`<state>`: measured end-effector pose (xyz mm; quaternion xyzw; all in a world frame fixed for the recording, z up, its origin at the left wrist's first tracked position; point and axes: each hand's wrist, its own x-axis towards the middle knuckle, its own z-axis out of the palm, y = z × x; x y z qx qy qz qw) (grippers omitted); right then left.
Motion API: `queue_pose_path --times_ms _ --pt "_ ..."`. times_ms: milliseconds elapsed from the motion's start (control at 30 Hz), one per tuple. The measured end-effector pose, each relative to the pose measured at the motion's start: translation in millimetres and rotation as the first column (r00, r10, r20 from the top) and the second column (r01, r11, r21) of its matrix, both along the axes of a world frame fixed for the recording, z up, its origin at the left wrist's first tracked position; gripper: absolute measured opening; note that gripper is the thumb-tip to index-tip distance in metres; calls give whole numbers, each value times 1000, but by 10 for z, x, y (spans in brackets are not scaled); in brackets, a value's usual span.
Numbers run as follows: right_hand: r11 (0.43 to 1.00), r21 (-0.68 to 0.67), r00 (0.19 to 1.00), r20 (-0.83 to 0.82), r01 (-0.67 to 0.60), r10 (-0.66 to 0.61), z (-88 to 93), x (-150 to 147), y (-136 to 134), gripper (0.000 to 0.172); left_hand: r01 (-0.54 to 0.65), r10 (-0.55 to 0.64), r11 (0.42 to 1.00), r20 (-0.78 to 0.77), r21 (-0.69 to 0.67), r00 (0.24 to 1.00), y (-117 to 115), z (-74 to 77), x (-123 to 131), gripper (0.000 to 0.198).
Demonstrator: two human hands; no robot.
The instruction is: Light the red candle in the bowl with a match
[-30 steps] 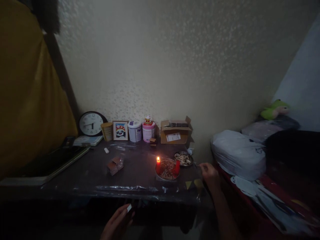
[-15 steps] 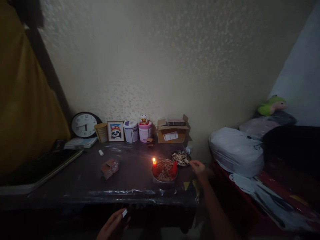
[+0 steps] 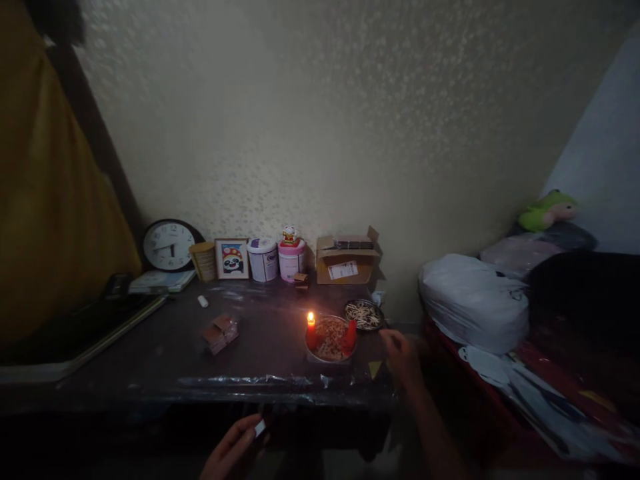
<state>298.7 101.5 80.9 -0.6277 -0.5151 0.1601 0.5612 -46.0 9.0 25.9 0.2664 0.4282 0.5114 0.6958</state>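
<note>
Below the table's front edge, my left hand [image 3: 234, 445] is closed round a small box with a pale face [image 3: 259, 428], likely a matchbox. My right hand [image 3: 397, 350] is pinched at the table's right edge, just beside a dark dish of matchsticks [image 3: 363, 315]. Anything thin between its fingertips is too dim to make out. Left of that dish stands a round metal tray [image 3: 331, 359] with brownish bits in it. A lit red candle [image 3: 311, 333] stands at the tray's left side, and an unlit red candle [image 3: 351, 331] at its right.
A plastic-wrapped brown pack [image 3: 221, 333] and a white eraser-like piece [image 3: 203, 301] lie on the table. Along the wall stand a clock [image 3: 171, 247], a framed panda picture [image 3: 232, 259], two tins and a cardboard box [image 3: 345, 270]. White bags [image 3: 473, 300] are piled to the right.
My right hand has drawn slightly down, away from the dish of matchsticks. My left hand has shifted a little to the right with the small box. The left candle still burns.
</note>
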Motion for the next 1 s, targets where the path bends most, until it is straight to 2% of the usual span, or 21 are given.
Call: queue_pose_path --times_ms 67,133,167,233,300,367,467,567,667,767,900,1000 --pt "990 -58 992 0 -127 127 38 -276 -300 24 -23 24 999 -29 35 999 -2 -22 36 38" --pt "907 -136 917 -22 -398 399 65 -636 -586 21 -7 15 995 -86 96 996 -7 -50 79 38" --pt "864 -140 873 -3 -483 488 71 -825 -716 18 8 8 991 -124 132 992 -12 -64 100 39" --pt "784 -169 789 48 -597 612 60 -1172 -931 12 35 4 980 -196 194 981 -26 -81 138 40" --pt "720 -203 721 82 -663 688 8 -1428 -1074 23 31 30 970 -246 242 969 -47 -79 160 40" --pt "710 -215 710 93 -671 698 -75 -1575 -1141 26 73 3 962 -279 264 960 -67 -61 166 38" --pt "739 -178 739 82 -650 669 -197 -1633 -1142 24 161 -83 947 -273 277 958 -87 -40 165 37" --pt "737 -109 735 68 -667 675 -246 -1602 -1111 25 81 -37 958 -161 277 986 -94 -51 191 44" --pt "742 -59 740 58 -668 670 -244 -1579 -1104 30 38 -35 984 -18 172 999 -111 -30 229 47" --pt "740 -28 738 64 -672 672 -242 -1589 -1136 34 115 -120 990 64 86 991 -168 98 230 40" --pt "723 -40 719 80 -690 691 -262 -1621 -1198 33 207 -208 978 67 24 976 -269 279 152 32" --pt "727 -47 721 98 -685 686 -317 -1638 -1209 34 202 -201 979 43 -19 979 -294 277 93 30"
